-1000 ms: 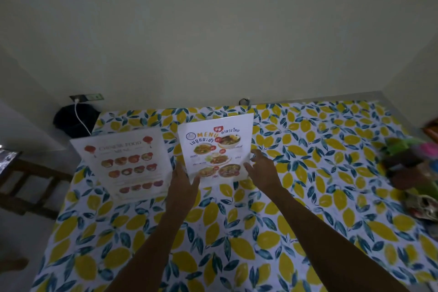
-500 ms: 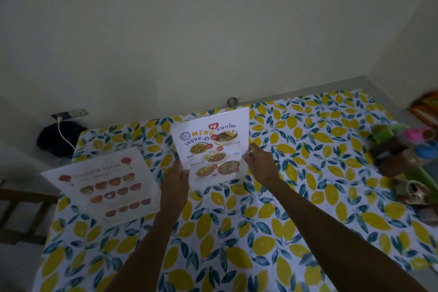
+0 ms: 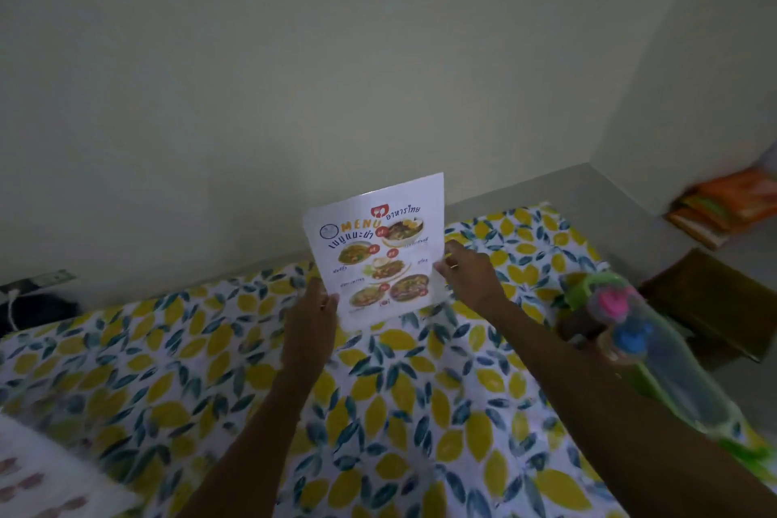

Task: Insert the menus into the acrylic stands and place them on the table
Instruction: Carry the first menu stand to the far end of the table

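Note:
A white Thai food menu with dish photos is held upright over the far middle of the table, tilted slightly. My left hand grips its lower left edge and my right hand grips its right edge. I cannot tell whether clear acrylic surrounds the sheet. A second menu with red dish pictures shows blurred at the bottom left corner. The table wears a cloth printed with yellow lemons and teal leaves.
Blurred bottles with pink and blue caps and green plastic stand at the table's right edge. A brown box and orange packets lie beyond on the right. A dark bag with a white cable sits far left by the wall.
Both hands have carried the Thai menu up and to the right, farther along the table. The view swung right, so the second menu slid to the bottom left corner.

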`<control>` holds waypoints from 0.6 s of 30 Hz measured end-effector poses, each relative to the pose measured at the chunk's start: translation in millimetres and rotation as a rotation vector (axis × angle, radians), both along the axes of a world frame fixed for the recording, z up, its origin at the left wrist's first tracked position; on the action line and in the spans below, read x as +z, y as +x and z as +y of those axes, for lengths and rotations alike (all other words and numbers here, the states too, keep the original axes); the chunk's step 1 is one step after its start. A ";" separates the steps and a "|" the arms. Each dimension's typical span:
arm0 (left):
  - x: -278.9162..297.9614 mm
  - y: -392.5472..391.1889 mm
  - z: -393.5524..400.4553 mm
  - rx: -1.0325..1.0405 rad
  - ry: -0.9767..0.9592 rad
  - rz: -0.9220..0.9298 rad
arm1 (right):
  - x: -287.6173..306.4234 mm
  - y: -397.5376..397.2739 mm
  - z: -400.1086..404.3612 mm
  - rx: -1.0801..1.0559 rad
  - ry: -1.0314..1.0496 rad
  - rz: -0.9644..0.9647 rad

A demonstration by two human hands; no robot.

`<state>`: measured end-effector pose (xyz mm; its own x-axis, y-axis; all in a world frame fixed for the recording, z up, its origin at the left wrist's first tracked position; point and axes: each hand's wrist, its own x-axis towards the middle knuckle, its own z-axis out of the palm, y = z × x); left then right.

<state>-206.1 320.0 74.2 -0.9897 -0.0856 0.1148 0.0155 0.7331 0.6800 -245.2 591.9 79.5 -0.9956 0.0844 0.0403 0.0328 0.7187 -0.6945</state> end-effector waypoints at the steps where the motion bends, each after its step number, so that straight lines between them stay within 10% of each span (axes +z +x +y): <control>1: 0.5 -9.7 25.8 0.000 -0.009 0.013 | 1.0 -13.8 25.8 0.006 0.020 0.004; 18: -20.2 -138.4 314.6 -0.093 0.073 -0.071 | -19.9 -124.3 314.9 -0.115 0.070 -0.072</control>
<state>-344.5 634.6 54.0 -0.9992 0.0009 0.0407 0.0305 0.6792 0.7333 -369.5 906.9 59.6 -0.9801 0.1975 -0.0213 0.1657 0.7539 -0.6358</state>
